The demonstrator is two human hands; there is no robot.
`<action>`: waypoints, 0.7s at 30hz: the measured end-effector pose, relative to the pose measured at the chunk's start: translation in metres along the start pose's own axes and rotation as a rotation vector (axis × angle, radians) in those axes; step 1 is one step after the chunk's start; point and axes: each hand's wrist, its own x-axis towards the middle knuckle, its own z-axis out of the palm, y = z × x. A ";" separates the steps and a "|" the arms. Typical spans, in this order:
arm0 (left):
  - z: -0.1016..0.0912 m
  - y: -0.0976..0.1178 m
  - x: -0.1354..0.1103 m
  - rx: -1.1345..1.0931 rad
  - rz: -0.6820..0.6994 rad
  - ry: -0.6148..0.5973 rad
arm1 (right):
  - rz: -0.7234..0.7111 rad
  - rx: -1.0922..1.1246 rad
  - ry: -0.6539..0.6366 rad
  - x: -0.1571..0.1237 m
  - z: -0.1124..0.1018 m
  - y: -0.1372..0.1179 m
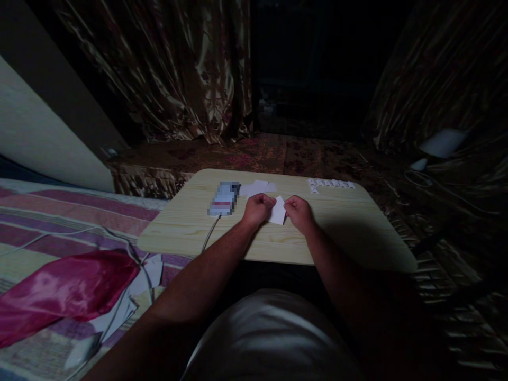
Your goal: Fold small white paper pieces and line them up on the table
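Note:
My left hand (257,207) and my right hand (298,210) are both closed on a small white paper square (278,210), one at each side, just above a light wooden table (186,222). More white paper pieces (257,187) lie flat behind my hands. A row of several small folded white paper shapes (331,183) sits at the table's far right edge. A blurred-out phone (224,198) lies to the left of my left hand, with a cable running off the near edge.
A striped bedsheet (59,222) lies to the left with a shiny pink bag (63,291) and paper scraps on it. Patterned curtains (178,69) hang behind. A white object (442,143) rests at the dark right. The room is dim.

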 end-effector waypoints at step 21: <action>-0.002 0.003 -0.002 0.090 -0.022 -0.065 | 0.047 0.079 0.008 0.002 -0.001 -0.001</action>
